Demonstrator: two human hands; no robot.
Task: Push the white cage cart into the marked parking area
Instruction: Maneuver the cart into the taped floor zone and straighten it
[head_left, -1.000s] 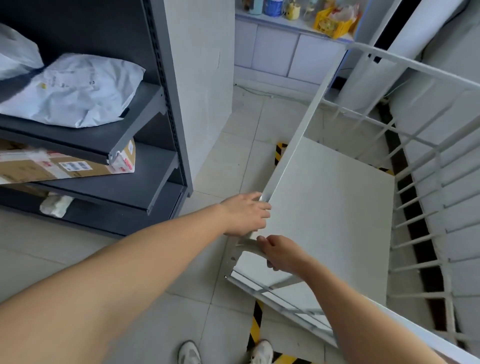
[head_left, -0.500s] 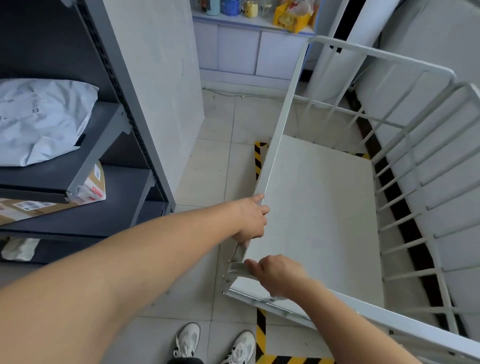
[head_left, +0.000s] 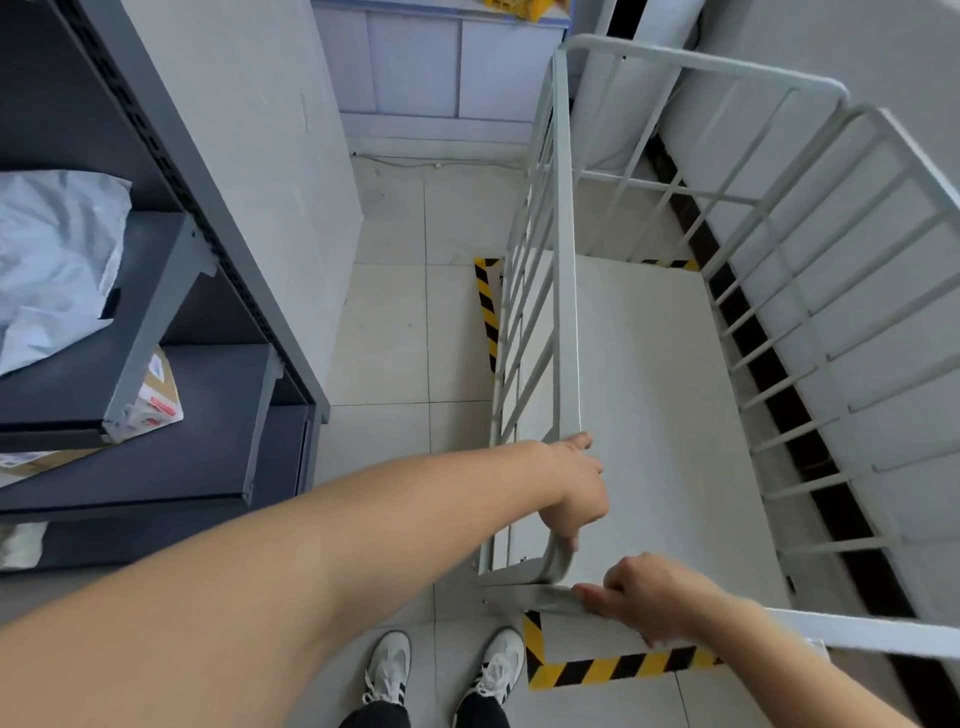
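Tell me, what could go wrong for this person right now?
The left hand grips the white cage cart at its folding corner bracket, where fingers might get pinched. The right hand holds the near rail right beside it. The shoes stand close to the cart, so toes could be caught.

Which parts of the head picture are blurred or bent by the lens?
Head view: the right hand and its forearm smear with motion blur; the cart rails bow outward from wide-angle distortion; the left hand and striped tape look sharp; light is soft, without glare.

Head-worn view, steeply down, close.
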